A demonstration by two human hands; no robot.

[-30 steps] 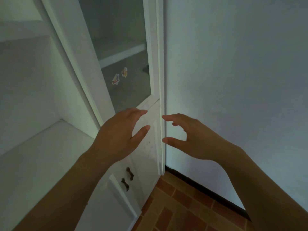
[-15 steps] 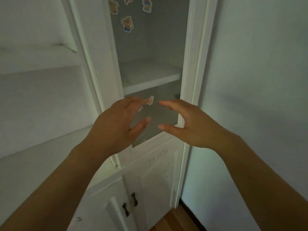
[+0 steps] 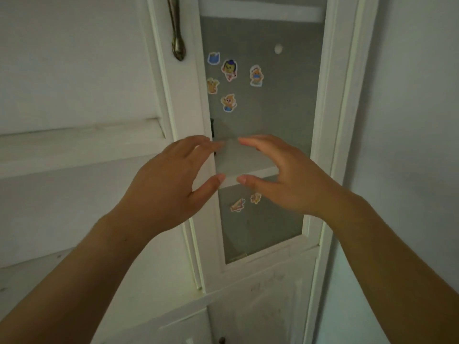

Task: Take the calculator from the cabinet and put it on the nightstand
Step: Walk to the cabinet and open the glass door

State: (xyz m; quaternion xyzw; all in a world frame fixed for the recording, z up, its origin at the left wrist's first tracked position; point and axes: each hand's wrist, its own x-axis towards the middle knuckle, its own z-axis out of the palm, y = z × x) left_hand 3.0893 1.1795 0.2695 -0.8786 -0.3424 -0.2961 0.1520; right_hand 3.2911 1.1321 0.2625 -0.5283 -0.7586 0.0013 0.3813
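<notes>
A white cabinet fills the view, its narrow glass door closed and dotted with several cartoon stickers. My left hand and my right hand hover side by side in front of the glass at the height of an inner shelf, fingers spread and curved toward each other, holding nothing. A dark metal door handle hangs on the frame above my left hand. No calculator is visible; a small dark shape shows behind the glass at its left edge. The nightstand is out of view.
Open white shelves lie to the left of the glass door. A plain pale wall runs along the right. Lower cabinet doors sit beneath the glass panel.
The view has tilted upward along the cabinet, so the floor is gone and the upper stickers and handle appear. Both hands rose with it and stay open in front of the glass.
</notes>
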